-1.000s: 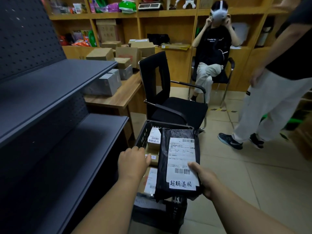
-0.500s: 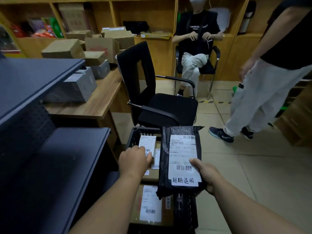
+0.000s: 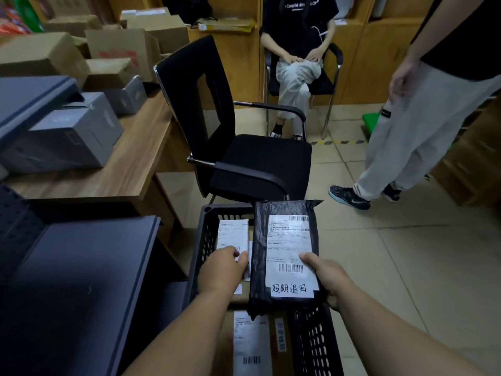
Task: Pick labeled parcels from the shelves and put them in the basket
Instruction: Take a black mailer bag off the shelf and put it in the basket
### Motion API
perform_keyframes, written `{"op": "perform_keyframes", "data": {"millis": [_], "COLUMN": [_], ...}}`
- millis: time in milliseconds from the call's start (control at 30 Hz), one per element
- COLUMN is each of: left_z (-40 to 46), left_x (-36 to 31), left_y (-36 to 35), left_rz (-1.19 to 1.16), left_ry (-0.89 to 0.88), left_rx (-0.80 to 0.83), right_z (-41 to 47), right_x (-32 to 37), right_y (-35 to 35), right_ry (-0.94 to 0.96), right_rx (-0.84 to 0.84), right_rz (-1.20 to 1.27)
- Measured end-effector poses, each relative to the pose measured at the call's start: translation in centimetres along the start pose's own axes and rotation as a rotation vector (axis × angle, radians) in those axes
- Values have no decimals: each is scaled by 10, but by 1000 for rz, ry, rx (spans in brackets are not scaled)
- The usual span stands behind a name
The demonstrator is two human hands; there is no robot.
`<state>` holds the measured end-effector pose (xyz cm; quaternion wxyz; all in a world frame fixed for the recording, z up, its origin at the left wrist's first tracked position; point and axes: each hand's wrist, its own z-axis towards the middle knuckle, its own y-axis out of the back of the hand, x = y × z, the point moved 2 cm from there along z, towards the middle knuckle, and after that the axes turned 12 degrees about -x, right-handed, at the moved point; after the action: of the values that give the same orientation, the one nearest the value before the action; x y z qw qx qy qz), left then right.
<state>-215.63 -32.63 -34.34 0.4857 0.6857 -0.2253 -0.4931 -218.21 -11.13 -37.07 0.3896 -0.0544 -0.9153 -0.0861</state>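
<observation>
A black plastic-wrapped parcel (image 3: 284, 256) with a white shipping label and handwritten characters hangs over the dark perforated basket (image 3: 202, 240) on the floor. My right hand (image 3: 324, 275) grips its right edge, thumb on the label. My left hand (image 3: 222, 270) is inside the basket with curled fingers on a white-labeled parcel (image 3: 231, 234); I cannot tell whether it grips it. A brown box with a label (image 3: 252, 346) lies at the basket's near end. The dark grey shelves (image 3: 81, 280) to my left look bare.
A black office chair (image 3: 244, 147) stands just beyond the basket. A wooden desk (image 3: 127, 164) at left carries grey and cardboard boxes. One person sits on a chair (image 3: 298, 50) at the back; another stands at right (image 3: 423, 126) on the tiled floor.
My view has tilted down and moved closer to the basket. The black parcel in my right hand stays over the basket, and my left hand stays on the white-labeled parcel inside.
</observation>
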Motion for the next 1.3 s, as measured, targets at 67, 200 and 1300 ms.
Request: {"op": "perform_keyframes", "data": {"millis": [67, 200, 1300], "left_z": [2, 4, 13], "left_x": [3, 10, 49], "left_y": [-13, -42, -160], "left_rz": [-176, -559, -846], "left_ry": [96, 344, 707], "left_rx": [85, 252, 383], "right_z": [8, 23, 118], "right_x": [-3, -9, -62], "right_y": [-3, -8, -49], "right_ry": [-14, -23, -84], "right_rx": [-14, -30, -140], "right_rz": [4, -3, -200]}}
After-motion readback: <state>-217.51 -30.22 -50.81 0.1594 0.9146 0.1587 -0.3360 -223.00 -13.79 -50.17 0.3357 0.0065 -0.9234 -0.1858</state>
